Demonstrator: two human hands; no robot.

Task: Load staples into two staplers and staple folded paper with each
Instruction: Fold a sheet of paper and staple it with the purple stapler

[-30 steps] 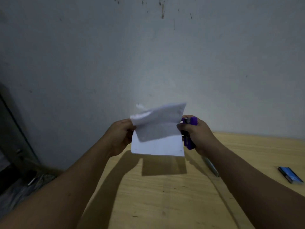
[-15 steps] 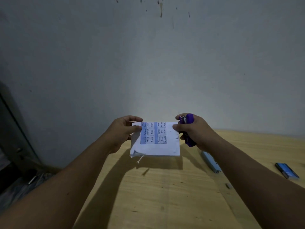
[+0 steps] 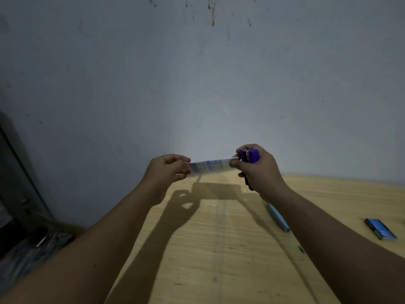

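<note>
Both hands are raised above the far edge of the pale wooden desk [image 3: 219, 249], in front of a grey-white wall [image 3: 197, 84] marked with dark drips near the top. The left hand [image 3: 166, 170] pinches the left end of a folded white paper printed with a blue table [image 3: 209, 166], thumb on top and fingers curled beneath. The paper is held nearly flat and edge-on to the camera, so only a thin strip of its printed face shows.

The right hand [image 3: 260, 172] is wrapped around a small purple plastic stapler [image 3: 251, 155], fingers closed on its body, with the thumb lying under the paper's right end. The stapler's metal mouth sits at the paper's right edge; whether the paper is between the stapler's jaws cannot be told.

On the desk below and to the right of the purple stapler, partly hidden by the right forearm, lies a light blue stapler [image 3: 279, 220]. Further to the right of that, well apart, lies a small dark blue box [image 3: 380, 231]. The hands and paper cast a dark shadow on the desk directly beneath them.
</note>
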